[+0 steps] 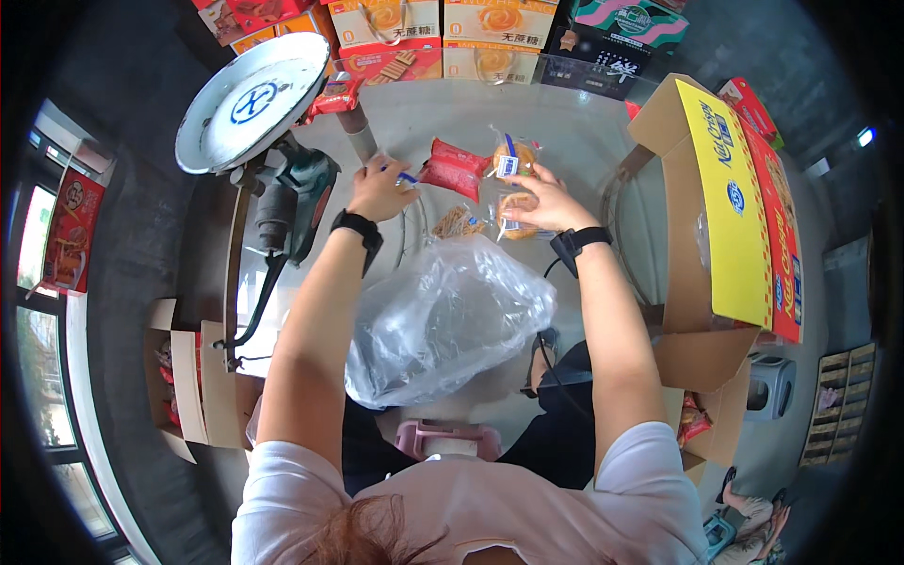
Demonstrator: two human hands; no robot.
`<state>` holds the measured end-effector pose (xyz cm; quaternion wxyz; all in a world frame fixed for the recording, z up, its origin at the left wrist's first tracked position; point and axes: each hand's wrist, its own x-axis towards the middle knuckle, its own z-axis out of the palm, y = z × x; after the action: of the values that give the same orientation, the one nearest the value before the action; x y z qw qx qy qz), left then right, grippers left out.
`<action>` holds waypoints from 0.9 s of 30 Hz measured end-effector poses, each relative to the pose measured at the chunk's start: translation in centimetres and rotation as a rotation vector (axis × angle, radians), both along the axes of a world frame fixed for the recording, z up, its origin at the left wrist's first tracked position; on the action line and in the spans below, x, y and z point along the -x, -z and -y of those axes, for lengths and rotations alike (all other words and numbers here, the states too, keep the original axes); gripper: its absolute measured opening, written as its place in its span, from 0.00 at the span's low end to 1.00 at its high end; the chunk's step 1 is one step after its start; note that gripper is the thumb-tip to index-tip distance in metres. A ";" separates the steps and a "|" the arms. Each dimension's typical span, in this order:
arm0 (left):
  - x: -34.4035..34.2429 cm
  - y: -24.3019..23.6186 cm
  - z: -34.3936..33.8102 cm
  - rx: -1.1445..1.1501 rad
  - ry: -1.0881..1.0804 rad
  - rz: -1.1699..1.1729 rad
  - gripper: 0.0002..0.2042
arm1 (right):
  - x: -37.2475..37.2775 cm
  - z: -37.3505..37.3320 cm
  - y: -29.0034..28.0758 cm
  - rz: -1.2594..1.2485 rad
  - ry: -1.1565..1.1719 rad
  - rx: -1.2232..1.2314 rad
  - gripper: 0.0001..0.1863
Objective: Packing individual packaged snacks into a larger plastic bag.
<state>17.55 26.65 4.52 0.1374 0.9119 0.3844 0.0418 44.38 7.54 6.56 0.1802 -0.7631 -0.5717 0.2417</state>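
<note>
My left hand (379,191) is closed on a small clear-wrapped packet with a blue strip (407,178), mostly hidden by the fingers. Across from it, my right hand (548,202) has thumb and fingers around a clear-wrapped round biscuit (517,224). Just beyond that hand lies another clear-wrapped biscuit (514,156) with a blue strip. A red snack packet (454,169) rests between my hands, and a brown crispy snack in clear wrap (458,222) lies nearer me. A large clear plastic bag (447,320) spreads crumpled between my forearms at the near edge.
At left stands a scale with a white enamel pan (254,102); a red packet (336,95) is beside it. An open yellow and red carton (730,202) stands at right. Gift boxes (494,24) line the glass table's (405,99) far side. Open cartons (188,377) flank me below.
</note>
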 end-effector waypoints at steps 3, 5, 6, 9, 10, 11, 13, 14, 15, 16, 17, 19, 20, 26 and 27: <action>-0.2 -1.4 3.3 0.150 0.092 0.025 0.29 | 2.1 1.7 -0.3 0.027 0.036 0.057 0.39; 0.6 -3.1 4.4 0.172 0.076 0.137 0.29 | 2.0 3.3 -0.9 0.081 0.064 -0.064 0.38; 1.2 -4.0 4.9 0.189 0.054 0.250 0.29 | 2.1 4.0 -1.1 0.135 0.087 -0.188 0.37; 5.4 -9.8 7.8 0.178 0.040 0.401 0.29 | 5.4 4.1 -4.7 0.108 -0.006 -0.406 0.33; 6.9 -11.7 9.2 0.311 0.035 0.519 0.30 | 6.5 3.7 -5.2 -0.040 -0.095 -0.489 0.31; 8.2 -12.7 10.5 0.310 0.032 0.518 0.30 | 7.8 3.4 -5.5 -0.027 -0.206 -0.579 0.27; 10.7 -14.1 13.2 0.706 0.000 0.687 0.33 | 10.2 1.8 -3.2 -0.415 -0.209 -0.547 0.24; 11.8 -13.8 14.1 0.826 -0.025 0.656 0.36 | 10.6 0.6 0.5 -0.664 -0.117 -0.484 0.23; 12.6 -13.1 15.7 0.815 0.034 0.728 0.39 | 10.9 0.0 4.4 -0.664 -0.115 -0.493 0.23; 13.4 -12.4 17.3 0.802 0.094 0.798 0.41 | 11.2 -0.6 8.5 -0.178 -0.136 -0.533 0.23; 13.7 -11.5 18.4 0.793 0.183 0.843 0.45 | 10.7 -0.5 10.4 0.326 -0.130 -0.541 0.24; 17.3 -10.5 22.1 1.130 0.089 0.980 0.55 | 15.7 -0.6 9.6 0.381 -0.029 -0.561 0.24; 18.4 -9.8 23.4 1.193 0.163 1.026 0.53 | 17.5 -0.3 8.2 0.460 0.098 -0.560 0.25; 18.7 -9.6 29.3 1.124 -0.045 0.949 0.36 | 17.8 -0.1 4.1 0.438 0.197 -0.173 0.16; 18.9 -9.5 29.6 1.072 -0.097 0.998 0.36 | 17.2 0.1 4.8 0.437 0.189 -0.202 0.20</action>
<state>-1.33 -2.93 14.05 0.7212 0.5740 0.2838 0.2643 27.17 7.46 1.74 0.1493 -0.8253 -0.5446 -0.0050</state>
